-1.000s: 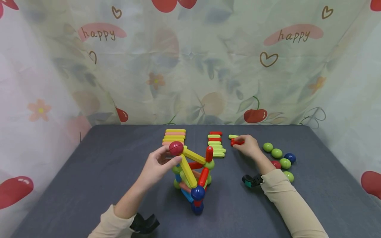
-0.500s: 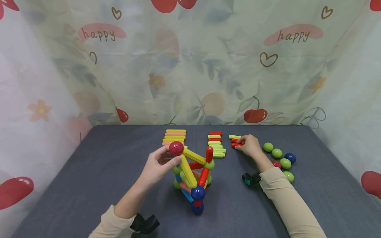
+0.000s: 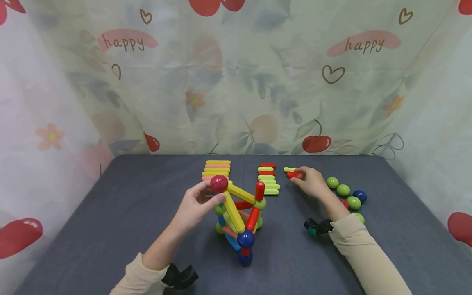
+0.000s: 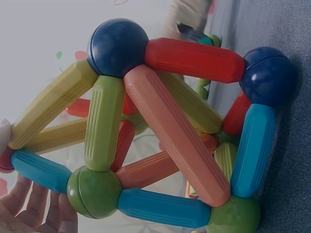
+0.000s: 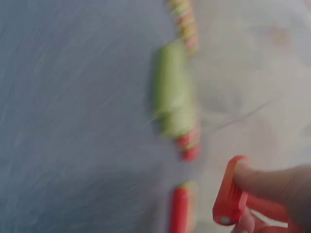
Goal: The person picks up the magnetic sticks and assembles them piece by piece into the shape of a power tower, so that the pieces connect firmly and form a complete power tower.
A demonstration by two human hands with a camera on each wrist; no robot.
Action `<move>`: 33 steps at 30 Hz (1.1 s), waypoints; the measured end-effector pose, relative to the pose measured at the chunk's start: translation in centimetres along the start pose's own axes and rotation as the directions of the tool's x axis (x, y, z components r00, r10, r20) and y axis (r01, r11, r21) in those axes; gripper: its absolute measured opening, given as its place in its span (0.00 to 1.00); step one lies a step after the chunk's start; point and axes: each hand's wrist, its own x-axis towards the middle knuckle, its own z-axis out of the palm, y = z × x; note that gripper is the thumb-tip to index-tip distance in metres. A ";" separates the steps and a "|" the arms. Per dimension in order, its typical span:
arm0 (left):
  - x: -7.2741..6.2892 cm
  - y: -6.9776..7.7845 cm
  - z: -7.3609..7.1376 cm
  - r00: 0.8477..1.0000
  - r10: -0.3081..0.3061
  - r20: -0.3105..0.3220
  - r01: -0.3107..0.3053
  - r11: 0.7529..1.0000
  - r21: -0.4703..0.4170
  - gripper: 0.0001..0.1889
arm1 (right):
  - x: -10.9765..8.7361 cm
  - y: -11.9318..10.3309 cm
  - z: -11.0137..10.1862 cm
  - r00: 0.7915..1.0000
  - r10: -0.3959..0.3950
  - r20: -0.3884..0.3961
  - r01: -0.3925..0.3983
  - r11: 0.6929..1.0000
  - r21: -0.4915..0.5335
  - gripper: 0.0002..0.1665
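A frame of magnetic rods and balls stands mid-table, with yellow, red, blue, green and pink rods. My left hand holds its upper left corner, thumb and fingers about the red ball. In the left wrist view, those fingers lie by a blue rod, and dark blue balls mark other corners. My right hand pinches a red magnetic rod between thumb and fingers, above the table. Another red rod lies below it, beside a yellow-green rod.
Loose balls, mostly green with a blue one, lie right of my right hand. Behind the frame are a row of red and yellow-green rods and a row of yellow and pink rods. A printed curtain hangs behind the table.
My right hand has picked up the nearer red rod from the small group at the right and moved slightly. The left hand and the frame have stayed in place.
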 end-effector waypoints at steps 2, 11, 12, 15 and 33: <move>0.0 0.0 0.0 1.000 0.002 0.001 -0.002 1.000 -0.006 0.20 | -0.9 -1.0 -0.7 0.998 -0.062 -0.011 0.062 0.996 0.068 0.22; 0.1 -0.1 0.0 1.000 0.010 0.000 -0.010 1.000 -0.006 0.20 | -6.3 -5.9 -2.3 0.929 -0.370 0.014 0.335 0.855 0.397 0.16; 0.1 -0.1 0.0 1.000 0.010 -0.001 -0.010 1.000 -0.005 0.20 | -6.9 -6.4 -2.2 0.911 -0.412 0.016 0.367 0.828 0.423 0.15; 0.1 -0.2 0.0 1.000 0.009 0.000 -0.009 1.000 -0.004 0.20 | -8.5 -7.7 -1.4 0.853 -0.521 0.031 0.443 0.754 0.485 0.13; 0.0 -0.3 0.0 1.000 0.022 0.003 -0.022 1.000 0.002 0.20 | -11.2 -11.2 1.5 0.762 -0.637 0.117 0.476 0.673 0.566 0.14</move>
